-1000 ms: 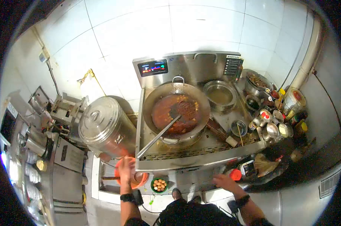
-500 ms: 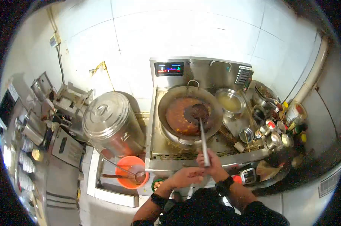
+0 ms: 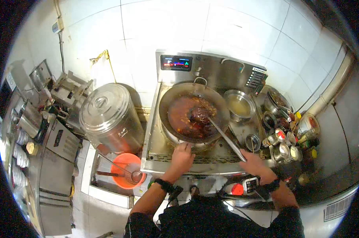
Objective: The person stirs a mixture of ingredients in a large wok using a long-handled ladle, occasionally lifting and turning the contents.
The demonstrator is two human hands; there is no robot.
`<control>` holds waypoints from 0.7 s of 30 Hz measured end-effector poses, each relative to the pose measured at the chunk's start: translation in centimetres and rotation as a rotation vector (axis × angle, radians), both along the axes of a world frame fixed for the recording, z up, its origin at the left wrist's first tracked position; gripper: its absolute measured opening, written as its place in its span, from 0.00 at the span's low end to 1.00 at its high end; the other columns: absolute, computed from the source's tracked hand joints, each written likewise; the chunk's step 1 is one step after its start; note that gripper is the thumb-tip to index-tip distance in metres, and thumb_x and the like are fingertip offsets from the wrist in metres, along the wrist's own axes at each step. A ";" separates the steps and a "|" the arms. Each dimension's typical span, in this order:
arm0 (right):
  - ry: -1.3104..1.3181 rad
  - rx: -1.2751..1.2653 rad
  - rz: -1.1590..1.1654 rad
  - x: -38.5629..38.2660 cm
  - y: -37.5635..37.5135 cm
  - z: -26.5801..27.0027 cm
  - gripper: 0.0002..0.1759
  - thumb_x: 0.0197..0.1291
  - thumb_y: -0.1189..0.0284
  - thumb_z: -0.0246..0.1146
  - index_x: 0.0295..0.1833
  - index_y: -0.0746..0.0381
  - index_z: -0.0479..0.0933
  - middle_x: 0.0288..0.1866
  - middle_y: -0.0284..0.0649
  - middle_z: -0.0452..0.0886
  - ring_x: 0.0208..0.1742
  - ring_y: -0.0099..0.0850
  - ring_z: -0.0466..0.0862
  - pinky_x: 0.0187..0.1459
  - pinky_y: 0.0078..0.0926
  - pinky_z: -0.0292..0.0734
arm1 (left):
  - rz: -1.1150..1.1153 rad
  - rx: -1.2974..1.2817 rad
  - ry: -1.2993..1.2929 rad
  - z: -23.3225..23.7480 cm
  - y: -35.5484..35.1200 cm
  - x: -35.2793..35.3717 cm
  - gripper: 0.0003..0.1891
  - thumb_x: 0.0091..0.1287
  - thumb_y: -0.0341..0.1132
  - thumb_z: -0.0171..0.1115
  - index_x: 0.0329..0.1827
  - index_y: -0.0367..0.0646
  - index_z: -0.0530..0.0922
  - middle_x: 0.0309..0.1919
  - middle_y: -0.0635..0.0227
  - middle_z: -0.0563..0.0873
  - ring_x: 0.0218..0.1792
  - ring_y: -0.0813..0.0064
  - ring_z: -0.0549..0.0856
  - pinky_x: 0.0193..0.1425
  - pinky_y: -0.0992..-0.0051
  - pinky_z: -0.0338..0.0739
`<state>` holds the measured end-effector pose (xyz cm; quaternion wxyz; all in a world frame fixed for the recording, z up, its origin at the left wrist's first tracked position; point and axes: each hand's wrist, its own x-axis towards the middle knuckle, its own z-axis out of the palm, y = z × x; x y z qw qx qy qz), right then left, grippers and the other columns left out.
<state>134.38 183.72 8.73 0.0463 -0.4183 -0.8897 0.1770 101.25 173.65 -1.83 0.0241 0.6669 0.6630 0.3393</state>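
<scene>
On the stove stands a round-bottomed wok [image 3: 167, 93] with reddish-brown sauce and small pieces in it. My right hand [image 3: 254, 163] is closed round the end of a long-handled metal ladle [image 3: 227, 139]. The ladle slants up to the left, its bowl down in the dark sauce and partly hidden. My left hand [image 3: 182, 158] is at the wok's near rim, fingers curled over its near handle, which they cover. The wok's far loop handle [image 3: 200, 80] points to the back panel.
A metal pot of pale liquid [image 3: 239, 106] stands right of the wok, with several seasoning containers [image 3: 284, 150] beyond. A large lidded stockpot [image 3: 104, 109] and an orange bucket [image 3: 122, 162] holding a strainer are left. A red-lidded container [image 3: 237, 189] sits below the stove edge.
My left hand has left my right and moved up to the wok's near rim. My right hand has swung the ladle handle to the right. The view has shifted slightly.
</scene>
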 end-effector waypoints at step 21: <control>-0.235 0.086 0.122 3.3 -1.3 3.8 0.34 0.57 0.74 0.67 0.70 0.63 0.69 0.36 0.56 0.82 0.37 0.54 0.83 0.38 0.47 0.77 | 0.064 -0.057 0.314 -5.6 6.0 -0.1 0.06 0.58 0.36 0.63 0.34 0.45 0.78 0.31 0.62 0.83 0.40 0.60 0.83 0.49 0.60 0.69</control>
